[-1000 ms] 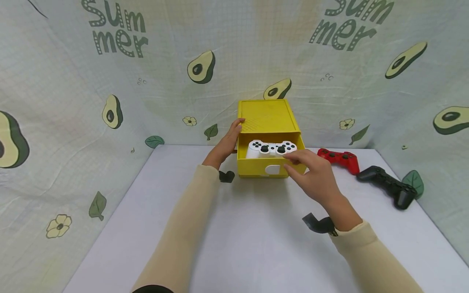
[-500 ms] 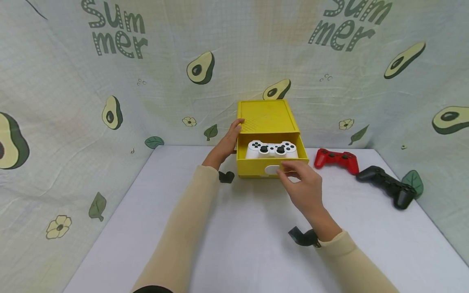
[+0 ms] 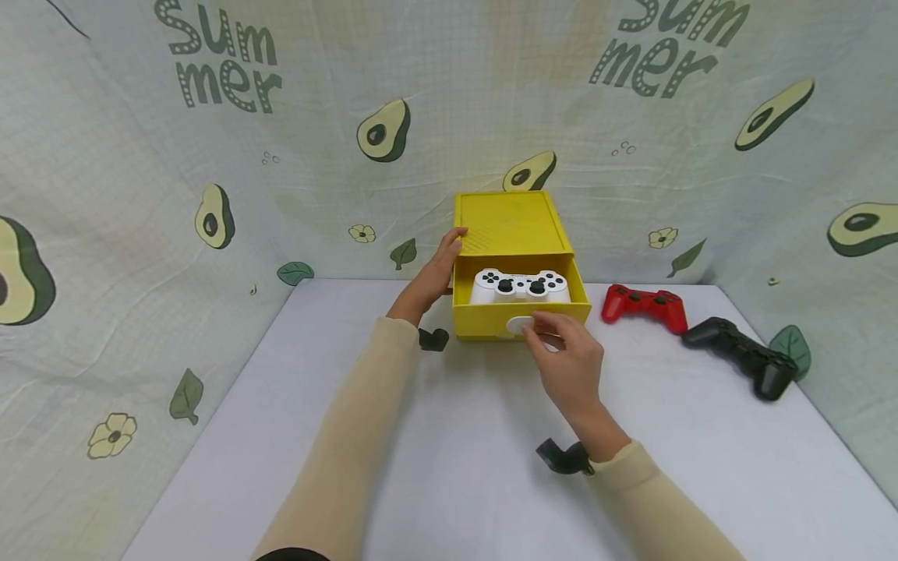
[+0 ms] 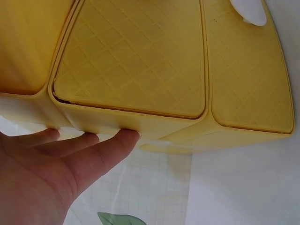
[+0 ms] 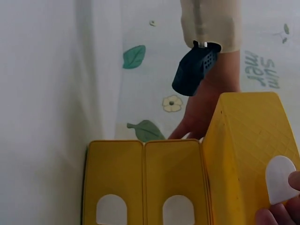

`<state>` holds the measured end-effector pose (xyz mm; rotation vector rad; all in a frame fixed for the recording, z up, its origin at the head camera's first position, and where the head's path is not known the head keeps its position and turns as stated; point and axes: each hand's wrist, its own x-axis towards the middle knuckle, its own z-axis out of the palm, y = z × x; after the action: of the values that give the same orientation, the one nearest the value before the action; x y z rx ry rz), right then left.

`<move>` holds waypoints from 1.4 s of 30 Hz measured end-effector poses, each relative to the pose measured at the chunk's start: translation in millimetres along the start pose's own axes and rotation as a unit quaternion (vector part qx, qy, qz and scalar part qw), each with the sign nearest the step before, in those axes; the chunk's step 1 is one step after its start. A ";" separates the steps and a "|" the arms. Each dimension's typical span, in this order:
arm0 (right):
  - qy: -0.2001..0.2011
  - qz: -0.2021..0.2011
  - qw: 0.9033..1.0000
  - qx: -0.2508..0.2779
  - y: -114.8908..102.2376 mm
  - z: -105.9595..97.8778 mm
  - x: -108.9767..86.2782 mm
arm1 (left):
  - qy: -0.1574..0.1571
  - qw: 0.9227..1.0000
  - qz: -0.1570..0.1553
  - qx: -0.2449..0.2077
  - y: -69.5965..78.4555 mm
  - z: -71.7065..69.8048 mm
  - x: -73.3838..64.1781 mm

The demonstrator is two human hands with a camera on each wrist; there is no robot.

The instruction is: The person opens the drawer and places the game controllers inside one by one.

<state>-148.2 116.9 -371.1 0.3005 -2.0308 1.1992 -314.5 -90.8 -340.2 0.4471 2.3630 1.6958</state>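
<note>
A small yellow drawer cabinet [image 3: 512, 222] stands near the back of the table, its top drawer [image 3: 484, 318] pulled out. In that drawer lies a white game controller [image 3: 501, 284]. My right hand [image 3: 571, 358] pinches the drawer's white handle [image 3: 517, 324], thumb on one face and fingers at the other edge of the handle [image 5: 278, 176] in the right wrist view. My left hand [image 3: 438, 269] rests along the cabinet's left side; the left wrist view shows straight fingers [image 4: 105, 157] against the yellow wall, its thumb hidden.
To the cabinet's right lie a red game controller [image 3: 645, 304] and a black game controller [image 3: 740, 354] on the white table [image 3: 449, 460]. Two other drawers [image 5: 115, 168] are pushed in. An avocado-print cloth [image 3: 302, 179] hangs behind and at both sides.
My right hand has moved left and down from the open drawer's right front rim, and its fingers have closed on the handle. The left hand and drawer look unmoved.
</note>
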 end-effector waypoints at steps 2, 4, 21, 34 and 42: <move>0.008 0.004 1.000 0.005 0.3 2.3 -0.7 | -0.002 1.000 -0.002 0.002 0.1 0.6 0.0; 0.015 0.007 1.000 0.010 0.8 4.4 -1.3 | -0.004 1.000 -0.004 0.002 0.4 1.1 -0.3; 0.007 0.000 1.000 0.010 8.4 6.9 7.5 | 0.008 1.000 0.004 0.002 0.3 -3.0 1.5; 0.000 0.005 1.000 0.004 15.6 10.7 20.8 | 0.003 1.000 -0.007 0.004 3.2 -3.5 2.1; -0.007 0.015 1.000 -0.002 21.5 16.6 31.1 | -0.007 1.000 -0.015 -0.009 4.2 -5.0 0.9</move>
<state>-189.3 119.7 -368.1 0.2778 -2.0551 1.2147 -316.5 -93.7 -334.5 0.4180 2.3299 1.6945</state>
